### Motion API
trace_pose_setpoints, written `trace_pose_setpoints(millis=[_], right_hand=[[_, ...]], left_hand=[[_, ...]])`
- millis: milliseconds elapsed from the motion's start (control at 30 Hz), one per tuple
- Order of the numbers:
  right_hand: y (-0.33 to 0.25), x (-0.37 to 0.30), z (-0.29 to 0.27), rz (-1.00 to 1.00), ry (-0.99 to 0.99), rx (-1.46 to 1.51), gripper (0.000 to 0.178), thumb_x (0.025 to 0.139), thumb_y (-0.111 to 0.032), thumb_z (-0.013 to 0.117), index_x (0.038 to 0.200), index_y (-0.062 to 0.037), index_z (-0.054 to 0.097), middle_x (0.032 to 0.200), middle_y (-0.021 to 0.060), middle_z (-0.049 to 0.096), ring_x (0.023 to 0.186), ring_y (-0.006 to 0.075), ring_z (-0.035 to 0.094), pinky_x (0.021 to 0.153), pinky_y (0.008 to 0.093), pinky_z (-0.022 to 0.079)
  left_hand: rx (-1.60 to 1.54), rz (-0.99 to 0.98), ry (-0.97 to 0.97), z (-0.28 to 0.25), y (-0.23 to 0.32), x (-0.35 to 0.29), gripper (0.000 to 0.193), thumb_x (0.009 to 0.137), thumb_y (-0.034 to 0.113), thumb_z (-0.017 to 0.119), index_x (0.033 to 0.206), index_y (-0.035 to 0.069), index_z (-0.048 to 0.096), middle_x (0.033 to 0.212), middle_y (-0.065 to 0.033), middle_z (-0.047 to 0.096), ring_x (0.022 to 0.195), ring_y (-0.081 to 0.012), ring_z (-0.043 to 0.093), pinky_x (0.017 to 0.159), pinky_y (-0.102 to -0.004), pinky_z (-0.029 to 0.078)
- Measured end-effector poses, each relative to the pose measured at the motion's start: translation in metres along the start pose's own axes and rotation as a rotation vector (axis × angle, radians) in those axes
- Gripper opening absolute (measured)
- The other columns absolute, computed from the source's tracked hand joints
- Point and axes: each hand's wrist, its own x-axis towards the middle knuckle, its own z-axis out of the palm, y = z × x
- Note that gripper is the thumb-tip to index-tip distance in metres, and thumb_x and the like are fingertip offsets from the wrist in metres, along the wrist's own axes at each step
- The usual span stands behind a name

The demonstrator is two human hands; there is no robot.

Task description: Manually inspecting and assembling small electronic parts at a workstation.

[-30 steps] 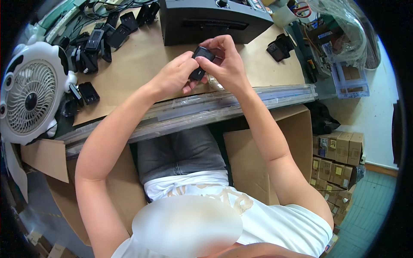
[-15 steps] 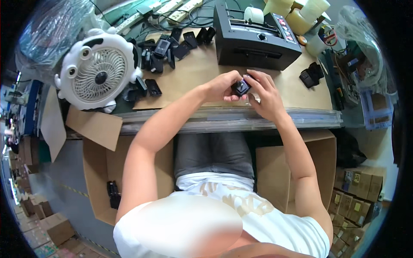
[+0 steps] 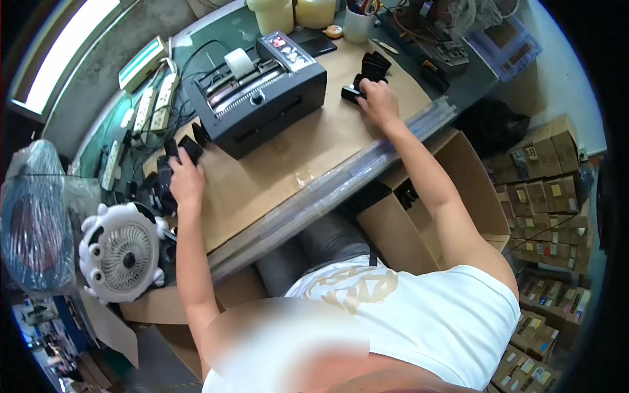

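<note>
So the machine sits near the middle of the table, roll in its top, paper spread out in front. Left of it there's the left pile with the left hand on it, fan nearer the person, power strips farther back. Over on the right, the right hand has a device just in front of the right pile. Behind the machine: tubs, with the cup to their right (phone's in front of the tubs). Bin's at the far right end, cartons stacked beyond the table's right.
</note>
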Motion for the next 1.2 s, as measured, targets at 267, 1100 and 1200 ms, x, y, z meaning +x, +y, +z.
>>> trace_pose_setpoints(millis=[267,1100,1200], right_hand=[[-0.043,0.019,-0.02,-0.071,0.27,0.38,0.02,0.085,-0.017,0.068,0.104,-0.0107,0.066,0.116,0.0064,0.059,0.1,0.0274,0.054,0.082,0.0358,0.047],[-0.179,-0.018,-0.006,0.742,-0.338,1.623,0.01,0.093,-0.018,0.062,0.089,-0.0083,0.062,0.08,-0.0005,0.056,0.07,0.0055,0.048,0.064,0.0197,0.039],[-0.189,-0.03,0.006,0.663,-0.279,1.64,0.009,0.093,-0.017,0.063,0.089,-0.009,0.062,0.081,-0.0002,0.056,0.069,0.0048,0.047,0.062,0.0187,0.038]], left_hand=[[0.026,0.065,-0.123,-0.013,0.01,-0.025,0.045,0.087,0.022,0.061,0.129,0.012,0.05,0.105,-0.0195,0.052,0.077,-0.0429,0.063,0.067,-0.0506,0.053],[-1.28,0.306,-0.784,-0.019,0.06,-0.059,0.062,0.078,-0.002,0.068,0.137,0.006,0.049,0.125,-0.0148,0.058,0.105,-0.0244,0.058,0.093,-0.0307,0.046],[-1.586,0.144,-0.896,-0.01,0.069,-0.051,0.07,0.078,-0.007,0.066,0.142,0.008,0.044,0.127,-0.017,0.056,0.103,-0.0261,0.061,0.09,-0.0332,0.051]])
